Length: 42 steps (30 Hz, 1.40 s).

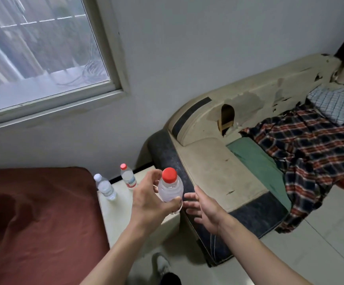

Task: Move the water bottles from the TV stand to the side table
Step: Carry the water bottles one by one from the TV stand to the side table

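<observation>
My left hand [149, 200] grips a clear water bottle with a red cap [170, 187], held upright above the right part of the cream side table [113, 214]. My right hand [203, 208] hovers just to the right of that bottle, fingers spread and holding nothing. Two more bottles stand on the side table: one with a white cap [105, 187] at its left rear, one with a red cap and a red-and-blue label [128, 176] at the back. The TV stand is out of view.
A bed with a dark red sheet [33, 223] borders the side table on the left. On the right is a worn cream and dark sofa [218, 171] with a plaid blanket [311, 153]. A window [39, 48] is in the wall behind; my shoe [163, 264] is on the tiled floor.
</observation>
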{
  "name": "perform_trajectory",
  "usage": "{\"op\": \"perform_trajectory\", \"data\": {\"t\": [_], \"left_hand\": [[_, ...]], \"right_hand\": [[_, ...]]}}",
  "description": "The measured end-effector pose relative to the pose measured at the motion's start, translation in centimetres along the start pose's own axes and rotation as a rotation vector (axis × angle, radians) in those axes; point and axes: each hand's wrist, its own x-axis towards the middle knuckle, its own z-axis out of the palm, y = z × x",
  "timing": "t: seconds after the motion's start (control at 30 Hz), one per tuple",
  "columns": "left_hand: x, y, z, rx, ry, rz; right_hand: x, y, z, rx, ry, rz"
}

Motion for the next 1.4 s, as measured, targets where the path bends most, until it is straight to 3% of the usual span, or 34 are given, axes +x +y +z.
{"op": "perform_trajectory", "data": {"t": [0.3, 0.87, 1.1, 1.4], "left_hand": [[8.4, -6.0, -1.8, -0.024, 0.043, 0.003], [15.8, -13.9, -0.5, -0.015, 0.138, -0.188], [19.4, -17.8, 2.8, 0.06, 0.092, -0.281], [22.5, -23.0, 7.1, 0.084, 0.115, -0.344]], "right_hand": [[6.7, -7.3, 4.1, -0.116, 0.048, -0.026], [16.6, -12.5, 6.6, -0.328, 0.0, -0.005], [22.0, -15.4, 3.7, -0.641, 0.006, -0.213], [29.0, -17.0, 0.4, -1.271, -0.025, -0.425]]}}
